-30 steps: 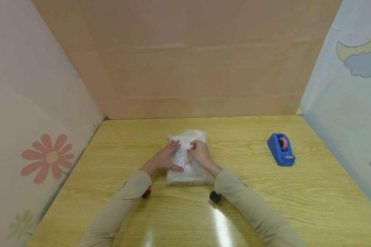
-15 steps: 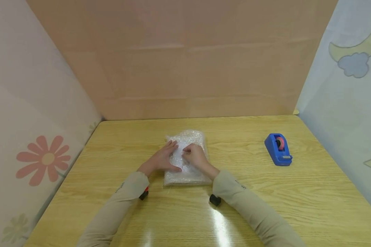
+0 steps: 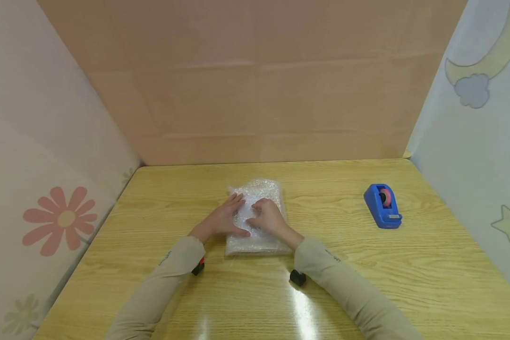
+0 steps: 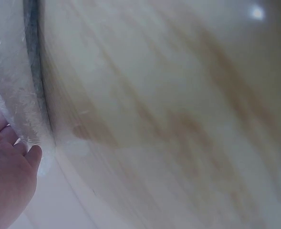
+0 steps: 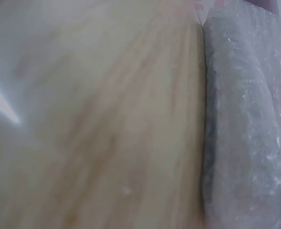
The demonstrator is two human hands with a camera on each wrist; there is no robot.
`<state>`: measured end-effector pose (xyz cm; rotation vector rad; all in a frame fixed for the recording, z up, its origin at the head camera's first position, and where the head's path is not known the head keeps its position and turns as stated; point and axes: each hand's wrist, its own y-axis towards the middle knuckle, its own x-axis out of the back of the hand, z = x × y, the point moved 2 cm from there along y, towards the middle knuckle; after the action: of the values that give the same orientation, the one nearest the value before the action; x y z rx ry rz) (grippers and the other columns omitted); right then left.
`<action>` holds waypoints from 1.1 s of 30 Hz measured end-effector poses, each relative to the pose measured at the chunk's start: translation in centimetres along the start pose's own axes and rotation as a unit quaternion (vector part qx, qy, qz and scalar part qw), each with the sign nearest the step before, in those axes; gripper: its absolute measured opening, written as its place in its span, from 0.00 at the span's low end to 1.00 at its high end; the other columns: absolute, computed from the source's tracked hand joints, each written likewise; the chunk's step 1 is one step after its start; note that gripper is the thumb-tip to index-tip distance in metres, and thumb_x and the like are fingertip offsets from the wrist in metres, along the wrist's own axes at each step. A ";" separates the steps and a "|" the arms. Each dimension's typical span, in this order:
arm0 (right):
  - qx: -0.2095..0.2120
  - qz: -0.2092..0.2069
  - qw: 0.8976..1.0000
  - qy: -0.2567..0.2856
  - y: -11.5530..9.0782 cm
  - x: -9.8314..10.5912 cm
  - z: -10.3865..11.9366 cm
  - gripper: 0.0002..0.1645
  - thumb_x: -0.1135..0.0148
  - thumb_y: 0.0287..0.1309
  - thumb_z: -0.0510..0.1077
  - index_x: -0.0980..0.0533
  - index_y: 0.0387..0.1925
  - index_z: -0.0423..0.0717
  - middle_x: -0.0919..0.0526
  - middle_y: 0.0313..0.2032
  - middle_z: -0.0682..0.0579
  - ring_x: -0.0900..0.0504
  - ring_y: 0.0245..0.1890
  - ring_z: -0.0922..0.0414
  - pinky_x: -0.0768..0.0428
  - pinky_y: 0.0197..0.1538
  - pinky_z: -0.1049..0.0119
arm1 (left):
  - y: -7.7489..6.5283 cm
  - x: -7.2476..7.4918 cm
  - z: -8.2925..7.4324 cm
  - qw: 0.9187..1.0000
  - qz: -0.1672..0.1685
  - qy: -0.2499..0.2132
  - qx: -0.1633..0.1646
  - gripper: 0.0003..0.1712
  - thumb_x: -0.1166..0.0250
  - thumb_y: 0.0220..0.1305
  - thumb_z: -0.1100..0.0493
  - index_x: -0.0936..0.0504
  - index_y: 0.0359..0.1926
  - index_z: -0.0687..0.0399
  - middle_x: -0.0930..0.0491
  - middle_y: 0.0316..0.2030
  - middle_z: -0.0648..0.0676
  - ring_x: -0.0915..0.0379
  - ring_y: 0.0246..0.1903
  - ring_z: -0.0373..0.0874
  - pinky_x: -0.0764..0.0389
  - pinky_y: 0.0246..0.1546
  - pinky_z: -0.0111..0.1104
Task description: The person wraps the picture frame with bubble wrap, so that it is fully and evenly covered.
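Observation:
A flat package in clear bubble wrap (image 3: 257,243) lies on the table in the head view, its contents hidden. My left hand (image 3: 224,220) rests on its left side, thumb and fingers spread apart. Over the middle of the package, my right hand (image 3: 269,218) touches the wrap, with its thumb and forefinger bent and apart; its other fingers are mostly hidden. The left wrist view shows the left hand (image 4: 9,176) against the edge of the bubble wrap (image 4: 9,57). In the right wrist view, the package's side (image 5: 245,124) runs along the right.
A blue tape dispenser (image 3: 382,207) with a pink roll stands toward the right of the wooden table (image 3: 331,189). A brown backdrop (image 3: 255,94) rises behind the table. Patterned sheets, one with a flower (image 3: 65,218), flank both sides.
The right hand has shifted slightly toward the package's near side, and its thumb and forefinger, close together before, now stand apart. The left hand stays in place. The head view has turned slightly.

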<state>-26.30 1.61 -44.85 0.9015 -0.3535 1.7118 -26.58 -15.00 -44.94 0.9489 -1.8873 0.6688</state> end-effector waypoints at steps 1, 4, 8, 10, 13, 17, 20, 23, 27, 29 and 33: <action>0.006 0.001 1.000 -0.007 0.0 0.0 0.1 0.29 0.26 0.34 0.44 0.22 0.39 0.30 0.20 0.39 0.40 0.24 0.42 0.47 0.26 0.49 0.56 | 0.0 0.0 0.0 1.000 -0.001 0.000 -0.001 0.61 0.30 0.40 0.35 0.47 0.68 0.60 0.56 0.70 0.54 0.69 0.69 0.49 0.53 0.65 0.45; 0.022 0.003 0.999 -0.030 0.0 0.0 0.3 0.33 0.24 0.32 0.47 0.23 0.41 0.28 0.21 0.40 0.39 0.25 0.43 0.45 0.27 0.49 0.55 | 0.0 0.0 0.0 1.000 -0.002 -0.001 -0.001 0.61 0.30 0.39 0.34 0.47 0.68 0.60 0.57 0.70 0.54 0.70 0.69 0.48 0.53 0.65 0.45; 0.026 0.010 0.997 -0.067 -0.2 -0.1 0.4 0.40 0.24 0.31 0.53 0.24 0.43 0.29 0.22 0.42 0.40 0.27 0.44 0.46 0.28 0.50 0.56 | -0.1 0.1 0.0 1.000 -0.003 -0.002 0.000 0.61 0.31 0.39 0.33 0.46 0.68 0.60 0.57 0.70 0.54 0.69 0.69 0.48 0.53 0.65 0.45; 0.027 0.017 0.996 -0.078 -0.3 -0.1 0.4 0.43 0.24 0.30 0.56 0.25 0.45 0.29 0.24 0.44 0.41 0.27 0.45 0.47 0.28 0.50 0.57 | -0.1 0.1 -0.1 1.000 -0.004 0.000 -0.002 0.62 0.31 0.39 0.33 0.46 0.68 0.60 0.57 0.70 0.54 0.69 0.69 0.49 0.53 0.65 0.45; 0.014 0.047 0.997 -0.056 -0.4 0.1 0.2 0.48 0.26 0.33 0.58 0.30 0.52 0.29 0.27 0.50 0.39 0.30 0.51 0.45 0.31 0.56 0.56 | 0.0 0.0 0.0 1.000 -0.003 0.002 -0.001 0.62 0.31 0.39 0.33 0.46 0.68 0.60 0.57 0.70 0.54 0.70 0.69 0.48 0.53 0.65 0.45; -0.002 0.080 0.994 0.073 -0.6 1.3 -0.7 0.44 0.31 0.45 0.49 0.37 0.59 0.31 0.33 0.58 0.37 0.33 0.57 0.43 0.33 0.59 0.53 | 0.1 -0.1 0.1 1.000 -0.001 0.004 0.000 0.62 0.31 0.39 0.33 0.47 0.68 0.60 0.57 0.70 0.53 0.70 0.69 0.47 0.53 0.65 0.45; 0.021 0.074 0.990 0.118 -0.7 2.4 -1.5 0.31 0.35 0.50 0.39 0.33 0.56 0.32 0.29 0.56 0.37 0.31 0.56 0.43 0.32 0.58 0.53 | 0.1 -0.1 0.2 1.000 0.002 0.005 0.001 0.62 0.31 0.39 0.33 0.47 0.68 0.60 0.58 0.70 0.53 0.71 0.69 0.48 0.53 0.65 0.45; 0.061 0.062 0.992 0.088 -0.8 3.2 -2.2 0.21 0.37 0.50 0.35 0.26 0.48 0.32 0.26 0.52 0.38 0.31 0.56 0.43 0.34 0.59 0.52 | 0.1 -0.1 0.2 1.000 0.000 0.003 0.003 0.62 0.31 0.39 0.33 0.47 0.68 0.60 0.58 0.70 0.53 0.71 0.69 0.48 0.53 0.65 0.45; 0.085 0.070 0.992 0.064 -0.6 3.4 -2.6 0.19 0.37 0.50 0.35 0.24 0.46 0.34 0.24 0.52 0.40 0.31 0.56 0.44 0.37 0.61 0.51 | 0.0 0.1 0.2 1.000 -0.002 0.002 0.005 0.60 0.33 0.41 0.33 0.48 0.68 0.59 0.58 0.70 0.53 0.71 0.69 0.47 0.53 0.65 0.46; 0.099 0.080 0.990 0.053 -0.5 3.2 -2.7 0.19 0.38 0.51 0.36 0.25 0.47 0.34 0.24 0.52 0.41 0.30 0.56 0.45 0.37 0.61 0.51 | -0.1 0.1 0.2 1.000 0.002 0.003 0.007 0.59 0.34 0.43 0.32 0.48 0.69 0.58 0.59 0.70 0.53 0.71 0.69 0.47 0.53 0.65 0.46; 0.141 0.108 0.984 0.005 -0.5 2.7 -2.6 0.20 0.42 0.54 0.35 0.27 0.51 0.34 0.27 0.53 0.39 0.33 0.57 0.44 0.38 0.61 0.50 | -0.1 0.0 0.2 1.000 0.008 0.007 0.011 0.56 0.39 0.48 0.31 0.49 0.69 0.58 0.60 0.70 0.53 0.72 0.69 0.47 0.54 0.65 0.46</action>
<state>-27.04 5.28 -44.74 1.0901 -0.2093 1.9999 -26.59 -15.27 -45.02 0.9409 -1.8811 0.7056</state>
